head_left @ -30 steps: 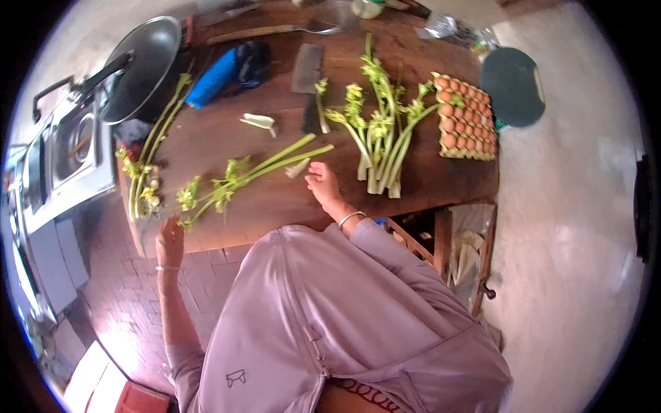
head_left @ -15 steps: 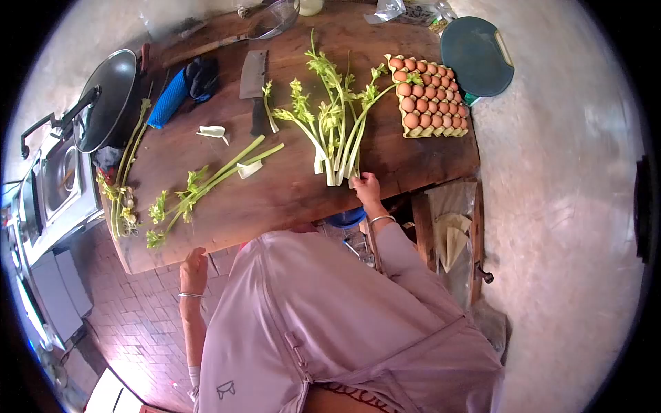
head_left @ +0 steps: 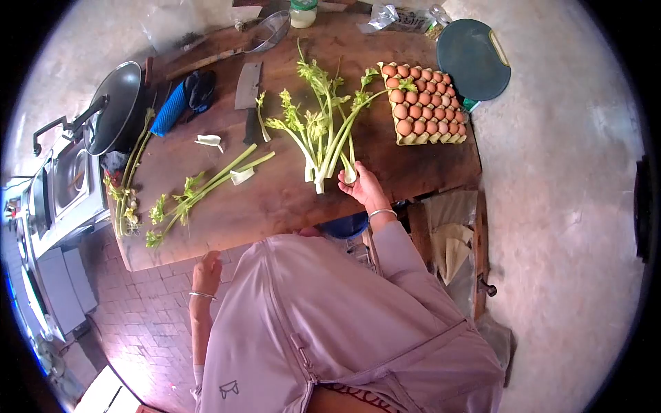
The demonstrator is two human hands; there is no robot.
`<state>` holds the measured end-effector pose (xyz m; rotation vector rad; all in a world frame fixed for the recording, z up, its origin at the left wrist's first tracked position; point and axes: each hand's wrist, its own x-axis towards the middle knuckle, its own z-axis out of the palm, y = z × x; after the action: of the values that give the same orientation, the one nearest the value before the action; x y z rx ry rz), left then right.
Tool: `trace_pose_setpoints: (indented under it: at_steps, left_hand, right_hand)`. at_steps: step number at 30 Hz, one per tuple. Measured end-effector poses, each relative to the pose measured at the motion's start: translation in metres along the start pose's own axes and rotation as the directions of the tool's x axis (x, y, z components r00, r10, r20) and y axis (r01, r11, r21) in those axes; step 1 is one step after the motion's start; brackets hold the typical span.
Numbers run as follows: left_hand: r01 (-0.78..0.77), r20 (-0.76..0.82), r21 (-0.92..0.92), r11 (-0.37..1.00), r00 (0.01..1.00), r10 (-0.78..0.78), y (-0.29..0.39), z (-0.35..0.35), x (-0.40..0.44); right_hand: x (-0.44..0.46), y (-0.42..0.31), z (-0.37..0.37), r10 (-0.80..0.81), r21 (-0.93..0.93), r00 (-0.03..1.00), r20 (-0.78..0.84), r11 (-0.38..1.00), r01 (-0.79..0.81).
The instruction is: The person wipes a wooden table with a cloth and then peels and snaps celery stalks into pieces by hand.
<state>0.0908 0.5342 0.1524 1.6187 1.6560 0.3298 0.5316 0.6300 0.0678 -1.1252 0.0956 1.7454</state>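
A bunch of celery stalks [head_left: 323, 141] lies on the wooden table, pale bases toward me and leaves pointing away. My right hand [head_left: 365, 187] is closed around the wide white base of one celery stalk [head_left: 350, 172] at the bunch's right side. At the table's front edge, my left hand [head_left: 206, 272] hangs low with its fingers loosely curled and nothing visible in them. Left of the bunch, separate thin celery stalks [head_left: 220, 180] lie with a white piece [head_left: 241, 177] against them. A cleaver [head_left: 248, 93] and a small leafy stalk [head_left: 262, 117] rest behind.
An egg tray [head_left: 423, 107] full of brown eggs stands at the right, beside a dark round board [head_left: 474, 60]. At left are a wok [head_left: 116, 107], a blue mesh-wrapped item [head_left: 171, 110] and long stems [head_left: 134, 172]. A strainer [head_left: 270, 31] and a jar [head_left: 303, 15] sit at the back.
My right hand has turned, with the gripped stalk's base now tilted up and showing its hollow side. My left hand has shifted slightly right in view. The camera view has moved a little.
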Motion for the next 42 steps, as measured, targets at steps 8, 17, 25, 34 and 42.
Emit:
trace_pose_setpoints:
  at_steps: [8, 17, 25, 34, 42]
  left_hand:
    - [-0.013, 0.004, 0.047, 0.999, 1.0, 0.013, 0.017, 0.01, 0.006]
    - [-0.172, 0.061, 0.02, 0.985, 0.983, 0.171, 0.05, 0.006, 0.021]
    - [-0.589, -0.06, 0.175, 0.789, 0.793, 0.606, 0.175, -0.039, 0.06]
    - [-0.671, -0.046, 0.614, 0.415, 0.495, 0.868, 0.231, -0.06, 0.065]
    - [-0.746, 0.023, 0.367, 0.555, 0.604, 0.797, 0.19, -0.064, 0.06]
  right_hand:
    - [-0.016, -0.025, -0.007, -0.41, -0.754, 0.91, -0.064, 0.617, 0.225]
    - [-0.098, -0.064, 0.046, -0.309, -0.287, 0.951, 0.015, 0.909, 0.3]
    - [-0.179, -0.023, 0.126, -0.072, -0.277, 0.933, 0.353, 0.944, 0.178]
    - [-0.187, -0.009, 0.178, 0.187, -0.472, 0.732, 0.656, 0.858, 0.204]
    - [-0.157, -0.014, 0.206, 0.448, -0.81, 0.715, 0.536, 0.512, 0.286]
